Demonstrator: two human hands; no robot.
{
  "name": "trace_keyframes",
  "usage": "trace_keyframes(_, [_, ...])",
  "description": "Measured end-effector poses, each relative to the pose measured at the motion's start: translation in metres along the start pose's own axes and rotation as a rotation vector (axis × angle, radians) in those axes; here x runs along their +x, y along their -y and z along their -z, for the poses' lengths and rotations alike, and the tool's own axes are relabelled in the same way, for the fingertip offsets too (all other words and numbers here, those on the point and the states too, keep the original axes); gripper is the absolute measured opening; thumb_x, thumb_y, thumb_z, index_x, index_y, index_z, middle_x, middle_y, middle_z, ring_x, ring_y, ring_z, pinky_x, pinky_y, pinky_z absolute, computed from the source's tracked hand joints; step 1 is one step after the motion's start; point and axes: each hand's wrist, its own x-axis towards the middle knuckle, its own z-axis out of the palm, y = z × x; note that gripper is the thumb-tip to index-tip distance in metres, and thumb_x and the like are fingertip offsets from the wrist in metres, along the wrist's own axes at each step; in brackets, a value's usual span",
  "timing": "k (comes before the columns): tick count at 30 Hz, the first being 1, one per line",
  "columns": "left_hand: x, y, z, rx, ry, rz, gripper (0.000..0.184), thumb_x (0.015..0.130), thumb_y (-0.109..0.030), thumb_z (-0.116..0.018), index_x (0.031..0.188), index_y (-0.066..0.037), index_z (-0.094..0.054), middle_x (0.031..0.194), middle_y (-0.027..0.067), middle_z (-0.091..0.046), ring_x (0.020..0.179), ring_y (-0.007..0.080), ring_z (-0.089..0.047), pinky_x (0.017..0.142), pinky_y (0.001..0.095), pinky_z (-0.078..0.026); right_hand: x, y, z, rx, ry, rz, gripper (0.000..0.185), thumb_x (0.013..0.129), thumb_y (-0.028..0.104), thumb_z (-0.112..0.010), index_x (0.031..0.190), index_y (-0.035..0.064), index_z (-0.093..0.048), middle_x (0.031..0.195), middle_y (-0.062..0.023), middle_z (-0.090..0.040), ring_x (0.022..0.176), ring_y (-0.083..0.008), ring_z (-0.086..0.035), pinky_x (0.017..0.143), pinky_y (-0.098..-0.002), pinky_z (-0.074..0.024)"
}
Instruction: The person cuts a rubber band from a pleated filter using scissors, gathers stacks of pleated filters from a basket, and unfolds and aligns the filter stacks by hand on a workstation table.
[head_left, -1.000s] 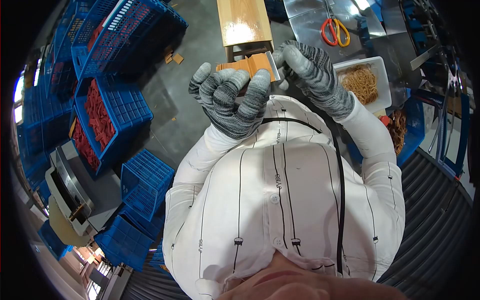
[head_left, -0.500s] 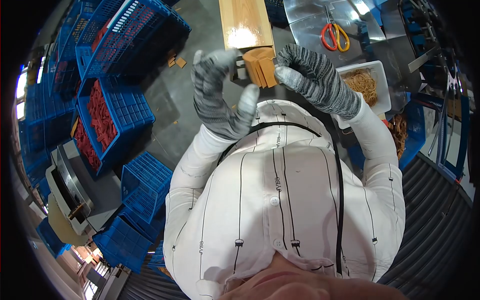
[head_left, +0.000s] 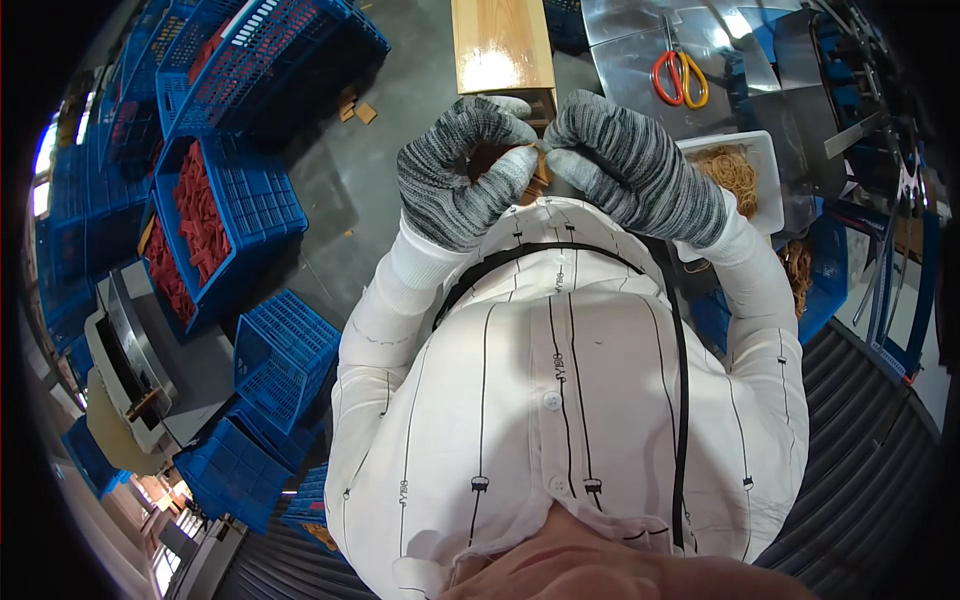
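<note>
Both of my hands wear grey-and-black knitted gloves with pale fingertips, and they meet in front of my chest. Between them is a small bundle of flat orange-brown pieces [head_left: 541, 178], mostly covered by the gloves. My left hand [head_left: 464, 172] curls around its left side, thumb and fingers closed on it. At the other side, my right hand [head_left: 640, 168] has thumb and fingertips closed at the bundle's edge, close to the left fingertips. Whether a band is around the bundle is hidden.
A wooden board [head_left: 503, 45] lies ahead. Scissors with red and yellow handles [head_left: 680, 78] rest on a metal surface, near a white tray [head_left: 770, 185] of thin tan bands. Blue crates [head_left: 265, 190], some with red pieces, stand left. Loose brown pieces [head_left: 365, 113] lie on the grey surface.
My left hand, spread apart from the bundle before, has moved right and closed around it. My right hand stays at the bundle, which is now largely covered and slightly lower.
</note>
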Motion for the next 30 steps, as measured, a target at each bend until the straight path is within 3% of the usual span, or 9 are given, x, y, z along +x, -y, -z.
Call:
trace_keyframes(8, [-0.001, 0.009, 0.003, -0.018, 0.003, 0.292, 0.02, 0.083, -0.019, -0.063, 0.09, -0.001, -0.066, 0.082, 0.0061, -0.066, 0.072, 0.0111, -0.062, 0.067, 0.0236, -0.05, 0.006, 0.005, 0.005, 0.223, 0.23, -0.231, 0.025, 0.087, 0.021, -0.057, 0.1, -0.0011, -0.056, 0.084, -0.0139, -0.059, 0.081, -0.027, -0.058, 0.075, -0.0347, -0.0481])
trace_keyframes(12, [0.006, -0.003, 0.009, -0.429, -0.031, 0.61, 0.034, 0.082, -0.028, -0.066, 0.1, 0.0, -0.062, 0.083, 0.0082, -0.067, 0.077, 0.0155, -0.065, 0.069, 0.0264, -0.053, -0.001, -0.004, 0.008, 0.473, 0.166, -0.431, 0.028, 0.089, 0.022, -0.056, 0.105, -0.0008, -0.056, 0.088, -0.0103, -0.061, 0.085, -0.0168, -0.057, 0.079, -0.0303, -0.0457])
trace_keyframes(16, [0.002, -0.008, 0.004, 0.148, 0.12, 0.242, 0.024, 0.08, -0.021, -0.068, 0.091, 0.0, -0.066, 0.08, 0.0078, -0.066, 0.074, 0.0129, -0.063, 0.07, 0.0258, -0.051, -0.001, -0.01, 0.007, 0.628, 0.156, -0.455, 0.032, 0.089, 0.023, -0.057, 0.112, 0.0009, -0.054, 0.091, -0.0051, -0.061, 0.086, -0.0129, -0.056, 0.08, -0.0265, -0.0455])
trace_keyframes(19, [0.0, 0.001, 0.002, -0.006, -0.066, 0.334, 0.018, 0.078, -0.016, -0.068, 0.088, 0.0, -0.067, 0.079, 0.0072, -0.066, 0.073, 0.0113, -0.061, 0.07, 0.0257, -0.05, -0.001, -0.04, 0.012, 0.328, 0.154, -0.526, 0.024, 0.088, 0.017, -0.057, 0.105, 0.0009, -0.058, 0.092, -0.0026, -0.062, 0.082, -0.009, -0.056, 0.076, -0.026, -0.0463])
trace_keyframes(20, [-0.002, 0.003, 0.004, -0.166, -0.122, 0.423, 0.018, 0.077, -0.014, -0.069, 0.09, -0.001, -0.066, 0.081, 0.0076, -0.066, 0.076, 0.0134, -0.062, 0.072, 0.027, -0.051, -0.003, -0.058, 0.003, 0.517, -0.163, -0.686, 0.023, 0.088, 0.017, -0.056, 0.103, 0.0006, -0.059, 0.087, -0.0042, -0.062, 0.08, -0.0108, -0.057, 0.075, -0.0256, -0.0464])
trace_keyframes(22, [-0.004, 0.003, 0.007, -0.384, -0.184, 0.455, 0.021, 0.078, -0.015, -0.068, 0.093, -0.002, -0.063, 0.086, 0.009, -0.066, 0.08, 0.0182, -0.064, 0.076, 0.0311, -0.052, -0.018, -0.153, 0.016, -0.189, -0.244, -0.6, 0.025, 0.086, 0.02, -0.052, 0.1, 0.0004, -0.059, 0.089, -0.0124, -0.064, 0.084, -0.0208, -0.061, 0.076, -0.0301, -0.0475])
trace_keyframes(23, [-0.005, 0.003, 0.008, -0.496, -0.213, 0.467, 0.022, 0.078, -0.015, -0.067, 0.095, -0.002, -0.062, 0.089, 0.0097, -0.066, 0.083, 0.0205, -0.064, 0.077, 0.0331, -0.053, -0.027, -0.167, 0.031, -0.538, 0.045, -0.715, 0.028, 0.086, 0.022, -0.051, 0.101, 0.0011, -0.06, 0.092, -0.0149, -0.064, 0.088, -0.0252, -0.061, 0.079, -0.0336, -0.0473])
trace_keyframes(27, [-0.01, 0.0, 0.014, -0.689, -0.222, 0.443, 0.023, 0.081, -0.018, -0.064, 0.097, -0.002, -0.059, 0.091, 0.0124, -0.064, 0.084, 0.0248, -0.064, 0.077, 0.0367, -0.054, -0.08, -0.271, 0.066, -0.829, 0.366, -1.309, 0.032, 0.085, 0.03, -0.049, 0.103, 0.0067, -0.062, 0.101, -0.0198, -0.062, 0.102, -0.0325, -0.057, 0.087, -0.0401, -0.0448])
trace_keyframes(30, [-0.015, 0.003, 0.011, -0.659, -0.305, 0.441, 0.025, 0.083, -0.02, -0.063, 0.099, -0.001, -0.058, 0.092, 0.0131, -0.063, 0.085, 0.0261, -0.064, 0.077, 0.0375, -0.054, -0.085, -0.262, 0.055, -1.012, 0.356, -1.304, 0.032, 0.083, 0.03, -0.051, 0.107, 0.0112, -0.062, 0.104, -0.0185, -0.062, 0.103, -0.0292, -0.058, 0.089, -0.0377, -0.045])
